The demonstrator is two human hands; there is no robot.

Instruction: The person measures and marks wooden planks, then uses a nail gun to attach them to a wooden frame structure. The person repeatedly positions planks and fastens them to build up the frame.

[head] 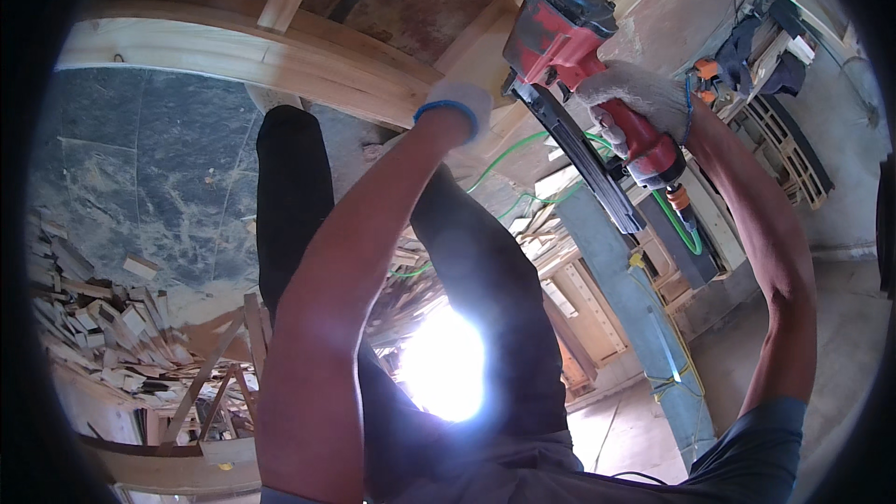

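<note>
My right hand (640, 94), in a pale knit work glove with a blue cuff, grips the handle of a red and black pneumatic nail gun (560, 42). The gun's long black magazine (577, 154) slants down beside the hand, and a green air hose (689, 234) joins the orange fitting at the handle's end. My left hand (465, 101), gloved the same way, lies at a pale timber beam (308, 63) of a wooden frame. Its fingers are blurred and washed out, so its hold cannot be told. The gun's nose is near the frame, just right of that hand.
Heaps of wood offcuts (133, 322) lie on the floor at the lower left. A blue-grey post (623, 273) with yellow cord stands at the right. Wooden pallets (784, 143) and a shelf with dark cloth are further right. The green hose runs behind my legs.
</note>
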